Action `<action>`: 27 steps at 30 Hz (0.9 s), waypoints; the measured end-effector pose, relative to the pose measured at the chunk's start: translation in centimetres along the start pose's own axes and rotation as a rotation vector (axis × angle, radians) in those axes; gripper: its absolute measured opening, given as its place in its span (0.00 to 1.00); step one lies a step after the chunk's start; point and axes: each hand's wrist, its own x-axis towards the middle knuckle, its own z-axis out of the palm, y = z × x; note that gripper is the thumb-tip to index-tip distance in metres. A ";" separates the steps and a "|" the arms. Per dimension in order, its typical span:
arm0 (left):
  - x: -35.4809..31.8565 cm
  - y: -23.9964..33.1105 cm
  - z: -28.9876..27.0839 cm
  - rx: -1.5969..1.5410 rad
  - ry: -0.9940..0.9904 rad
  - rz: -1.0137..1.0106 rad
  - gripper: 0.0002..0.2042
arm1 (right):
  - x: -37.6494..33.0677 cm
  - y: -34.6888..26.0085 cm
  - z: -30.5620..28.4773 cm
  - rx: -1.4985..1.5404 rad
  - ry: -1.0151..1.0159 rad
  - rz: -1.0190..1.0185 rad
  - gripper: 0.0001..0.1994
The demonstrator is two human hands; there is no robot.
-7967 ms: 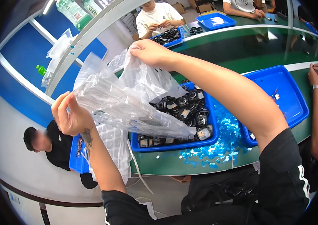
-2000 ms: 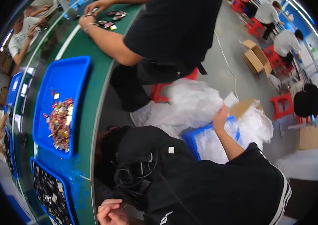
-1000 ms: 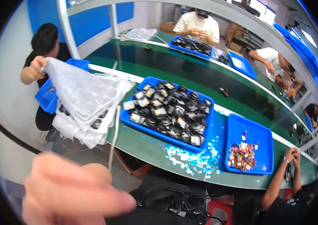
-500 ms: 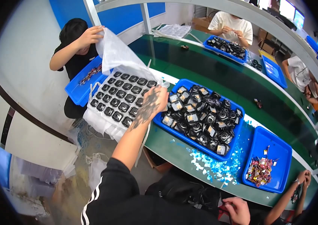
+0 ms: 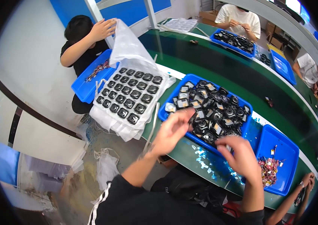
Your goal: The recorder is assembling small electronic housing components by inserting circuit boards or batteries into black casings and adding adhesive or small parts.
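Head view: the person's left hand (image 5: 172, 129) pinches a small black part (image 5: 193, 117) between thumb and fingers at the near rim of a blue tray (image 5: 174, 98) heaped with black parts on a green table (image 5: 189, 153). The right hand (image 5: 241, 157), fingers curled together, rests at the tray's near edge; whether it grips anything cannot be told.
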 end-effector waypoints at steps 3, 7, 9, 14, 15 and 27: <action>-6.3 -0.3 -0.8 -0.801 0.038 -0.173 0.10 | 7.0 0.6 3.1 -0.129 -0.092 -0.158 0.06; -8.7 -1.3 -1.4 -0.607 0.389 -0.050 0.08 | 14.1 -1.5 8.3 -0.261 -0.009 -0.399 0.07; -8.2 -0.5 -1.4 -0.577 0.483 -0.099 0.10 | 17.0 -1.1 10.8 -0.469 -0.014 -0.408 0.09; -8.3 1.1 -1.8 -0.417 0.554 -0.135 0.17 | 18.9 -0.4 13.4 -0.627 -0.103 -0.398 0.10; -8.1 1.0 -1.8 -0.397 0.532 -0.145 0.19 | 18.9 -0.4 13.2 -0.630 -0.104 -0.390 0.10; -5.0 -2.1 3.3 -0.563 0.214 -0.358 0.12 | 0.3 -1.2 -2.4 0.292 0.162 -0.050 0.05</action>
